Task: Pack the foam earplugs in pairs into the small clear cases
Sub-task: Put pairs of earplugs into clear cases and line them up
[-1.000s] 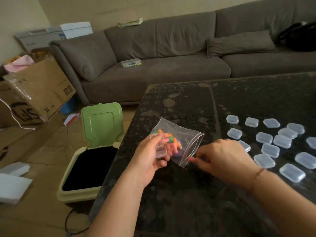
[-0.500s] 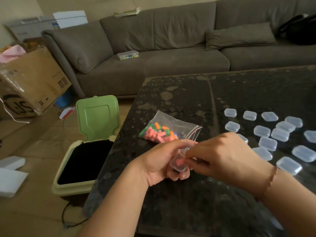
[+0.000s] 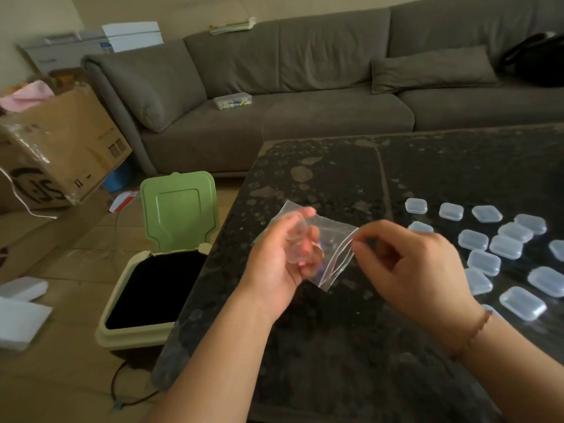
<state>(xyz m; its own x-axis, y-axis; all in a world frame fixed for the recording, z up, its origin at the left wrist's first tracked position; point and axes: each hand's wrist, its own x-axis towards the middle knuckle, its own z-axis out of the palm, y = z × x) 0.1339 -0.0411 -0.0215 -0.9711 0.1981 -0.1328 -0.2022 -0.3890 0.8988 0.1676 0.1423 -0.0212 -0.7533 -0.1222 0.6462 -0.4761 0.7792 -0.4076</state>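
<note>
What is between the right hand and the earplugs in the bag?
Only the zip bag itself. The right hand pinches the bag's open mouth, with the colourful earplugs deeper inside, mostly hidden behind the left hand, which holds a clear case in front.

Grey-brown sofa [image 3: 305, 96] along a beige wall [image 3: 39, 13], loose cushion [image 3: 433, 68] on its seat. Dark speckled desk [image 3: 335, 184] in front. Tan tiled floor [image 3: 61, 377]. Green-lidded bin [image 3: 171, 248] stands open beside the desk. Cardboard box [image 3: 61, 148] at left. Lighting dim, even.
</note>
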